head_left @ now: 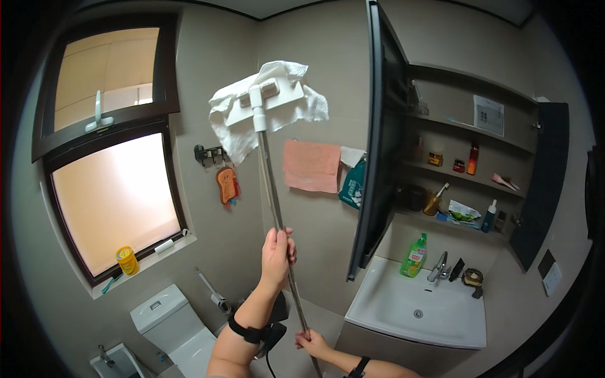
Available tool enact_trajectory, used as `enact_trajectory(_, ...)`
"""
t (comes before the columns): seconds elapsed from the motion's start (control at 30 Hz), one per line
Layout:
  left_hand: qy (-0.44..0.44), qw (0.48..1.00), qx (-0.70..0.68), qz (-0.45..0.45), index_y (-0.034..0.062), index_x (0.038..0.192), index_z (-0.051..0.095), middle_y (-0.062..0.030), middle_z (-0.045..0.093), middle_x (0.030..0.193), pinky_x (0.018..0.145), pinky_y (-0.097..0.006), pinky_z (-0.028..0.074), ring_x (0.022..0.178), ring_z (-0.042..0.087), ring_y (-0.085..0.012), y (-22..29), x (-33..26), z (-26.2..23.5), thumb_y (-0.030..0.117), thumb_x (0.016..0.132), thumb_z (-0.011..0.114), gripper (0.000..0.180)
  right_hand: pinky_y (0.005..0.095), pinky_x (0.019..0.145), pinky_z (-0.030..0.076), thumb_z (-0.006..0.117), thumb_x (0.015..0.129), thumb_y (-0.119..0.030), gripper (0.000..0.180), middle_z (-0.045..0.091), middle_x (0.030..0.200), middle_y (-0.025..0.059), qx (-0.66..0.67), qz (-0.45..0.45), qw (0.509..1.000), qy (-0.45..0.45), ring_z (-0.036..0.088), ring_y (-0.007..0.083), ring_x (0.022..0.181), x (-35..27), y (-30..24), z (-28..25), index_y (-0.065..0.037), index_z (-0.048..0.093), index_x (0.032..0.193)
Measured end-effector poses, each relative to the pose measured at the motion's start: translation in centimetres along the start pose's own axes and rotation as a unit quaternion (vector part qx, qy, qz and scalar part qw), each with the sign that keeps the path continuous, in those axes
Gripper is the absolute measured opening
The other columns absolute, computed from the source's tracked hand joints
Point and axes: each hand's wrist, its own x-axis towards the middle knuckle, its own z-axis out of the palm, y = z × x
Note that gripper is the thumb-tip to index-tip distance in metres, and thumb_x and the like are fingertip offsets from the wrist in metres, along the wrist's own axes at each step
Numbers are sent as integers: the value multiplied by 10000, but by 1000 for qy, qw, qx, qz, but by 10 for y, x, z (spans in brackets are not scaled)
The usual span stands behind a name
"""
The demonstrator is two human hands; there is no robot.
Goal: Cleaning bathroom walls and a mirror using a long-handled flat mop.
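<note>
A long-handled flat mop (281,208) is raised in front of me, its head up against or close to the tiled wall; I cannot tell whether it touches. Over the white mop head hangs a crumpled white cloth (234,135), its corners drooping at both sides. Midway down the metal pole, my left hand (276,255) is wrapped around it. Lower down and to the right, my right hand (313,344) grips the same pole near its bottom end. Both wrists wear black straps.
An open mirror cabinet door (373,145) juts out right of the mop, beside shelves of toiletries (460,165). Below are a white sink (384,302) and green soap bottle (414,255). A pink towel (311,166) hangs behind. Left stand a window (116,201), yellow can (127,260) and toilet (165,309).
</note>
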Motion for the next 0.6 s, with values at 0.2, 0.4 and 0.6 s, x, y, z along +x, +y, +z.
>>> enact_trajectory(0.2,-87,976,197,19,17,1194,355,-81,503,883,758,-302,389,816,467,-181,-16,41,-46,333,915,279,429,202,454,346,517,842,-196,173,467,565,-19,-130,-96,981,103,414,50,494,42,-12,29,-63,450,753)
enact_trajectory(0.4,-132,953,271,24,-28,1228,302,-176,426,1129,893,-335,333,1018,428,-265,-126,-28,-146,238,902,346,423,210,374,329,483,860,-236,213,425,517,-17,-53,-165,964,201,400,59,425,157,-90,58,-87,404,729)
enact_trajectory(0.6,-235,916,175,-274,-17,1078,388,-125,526,1018,838,-282,385,944,507,-177,-191,-119,-217,308,911,326,371,220,305,285,492,850,-314,262,389,489,-5,41,-183,954,233,347,86,345,225,-225,63,-89,395,760)
